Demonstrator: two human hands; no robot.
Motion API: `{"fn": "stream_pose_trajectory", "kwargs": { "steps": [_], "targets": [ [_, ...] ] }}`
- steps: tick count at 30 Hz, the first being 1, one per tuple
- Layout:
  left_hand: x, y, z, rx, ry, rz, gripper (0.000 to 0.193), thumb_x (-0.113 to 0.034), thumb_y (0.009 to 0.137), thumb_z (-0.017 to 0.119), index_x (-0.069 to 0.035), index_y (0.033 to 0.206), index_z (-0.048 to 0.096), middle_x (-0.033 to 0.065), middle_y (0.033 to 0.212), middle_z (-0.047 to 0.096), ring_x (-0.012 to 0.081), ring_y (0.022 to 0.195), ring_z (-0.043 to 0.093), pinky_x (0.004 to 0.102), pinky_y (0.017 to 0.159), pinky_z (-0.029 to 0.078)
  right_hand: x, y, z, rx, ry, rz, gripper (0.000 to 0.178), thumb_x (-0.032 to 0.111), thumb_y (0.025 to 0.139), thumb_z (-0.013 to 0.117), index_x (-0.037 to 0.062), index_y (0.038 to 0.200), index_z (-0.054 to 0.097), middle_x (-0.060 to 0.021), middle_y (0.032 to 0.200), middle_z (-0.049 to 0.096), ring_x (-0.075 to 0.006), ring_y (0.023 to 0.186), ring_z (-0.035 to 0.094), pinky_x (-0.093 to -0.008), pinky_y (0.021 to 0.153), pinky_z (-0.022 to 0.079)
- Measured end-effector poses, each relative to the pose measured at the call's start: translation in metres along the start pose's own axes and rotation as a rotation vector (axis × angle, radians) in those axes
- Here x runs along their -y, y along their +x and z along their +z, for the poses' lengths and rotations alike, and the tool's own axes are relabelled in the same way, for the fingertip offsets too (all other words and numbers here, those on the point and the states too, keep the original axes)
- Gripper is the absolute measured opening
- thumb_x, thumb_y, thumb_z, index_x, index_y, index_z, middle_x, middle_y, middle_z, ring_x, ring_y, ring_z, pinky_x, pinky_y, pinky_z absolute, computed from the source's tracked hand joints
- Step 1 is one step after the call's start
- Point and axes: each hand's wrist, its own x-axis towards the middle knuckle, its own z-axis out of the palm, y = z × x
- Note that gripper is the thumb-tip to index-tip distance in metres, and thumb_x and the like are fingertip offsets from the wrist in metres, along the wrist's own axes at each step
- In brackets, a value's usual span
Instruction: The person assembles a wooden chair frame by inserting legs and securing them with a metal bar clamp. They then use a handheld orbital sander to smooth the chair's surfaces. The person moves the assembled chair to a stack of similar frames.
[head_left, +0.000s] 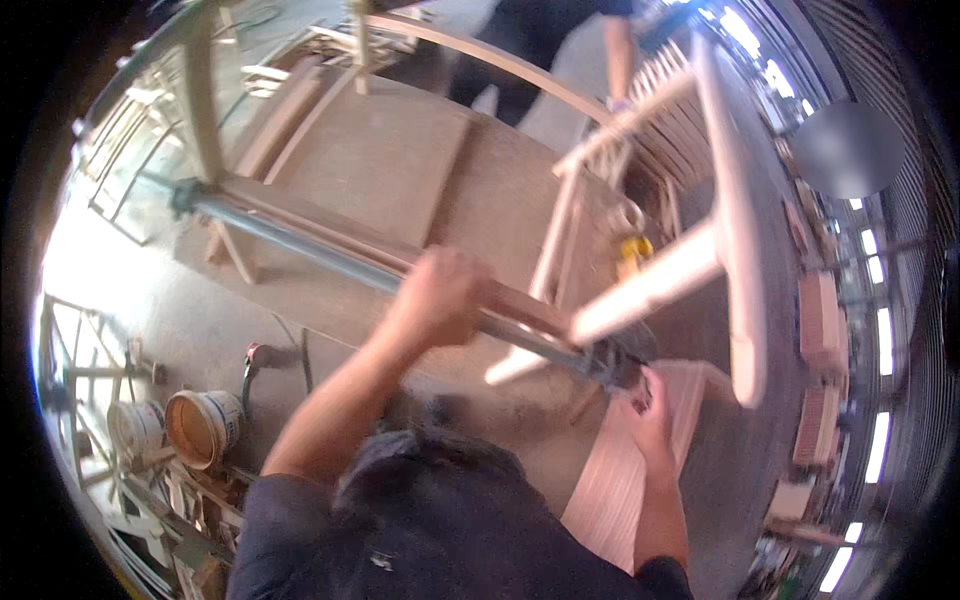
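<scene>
Plank (640, 465): pinkish wood, fine parallel grain, at the right forearm. Right hand (650, 405): forearm raised steeply, fingers bent at the dark end of a clamp; blur hides whether they grasp it. Clamp (310, 250): long, straight, grey metal bar, lying slantwise along a rail. Left hand (445, 295): elbow bent, wrist arched, knuckles up, fingers grasping the rail from above, over the bar. Rail (525, 308): brown wood, straight-edged, between the hands and leftward, part of a wooden frame. Chair-like frame (655, 285): pale, smooth wood, rounded legs, right of the rail. Panel (390, 150): flat, brown, matte, beyond. Co-worker (525, 50): dark clothing, bare forearm, farthest.
</scene>
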Motion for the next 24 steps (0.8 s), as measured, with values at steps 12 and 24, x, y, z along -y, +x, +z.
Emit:
{"fn": "stream_pose_trajectory", "kwargs": {
  "steps": [12,24],
  "targets": [
    [-0.096,0.033,0.018,0.196,0.181,0.057,0.051,-0.022,0.062,0.08,-0.004,0.103,0.056,0.0122,0.102,0.06,0.0314,0.102,0.059,0.0437,0.092,0.047,-0.038,0.048,0.049,-0.57,0.327,-0.566,0.024,0.013,0.101,0.049,-0.0071,0.105,0.063,-0.0179,0.102,0.07,-0.0321,0.094,0.068,-0.0422,0.09,0.052],
    [-0.092,0.033,0.016,0.096,0.152,0.068,0.021,-0.014,0.076,0.06,0.0,0.093,0.061,0.0135,0.088,0.062,0.0307,0.089,0.062,0.0407,0.083,0.05,-0.023,0.053,0.035,-0.388,0.481,-0.267,0.038,0.017,0.104,0.038,-0.0077,0.097,0.066,-0.019,0.092,0.074,-0.0285,0.086,0.072,-0.0391,0.088,0.055]
  ]
}}
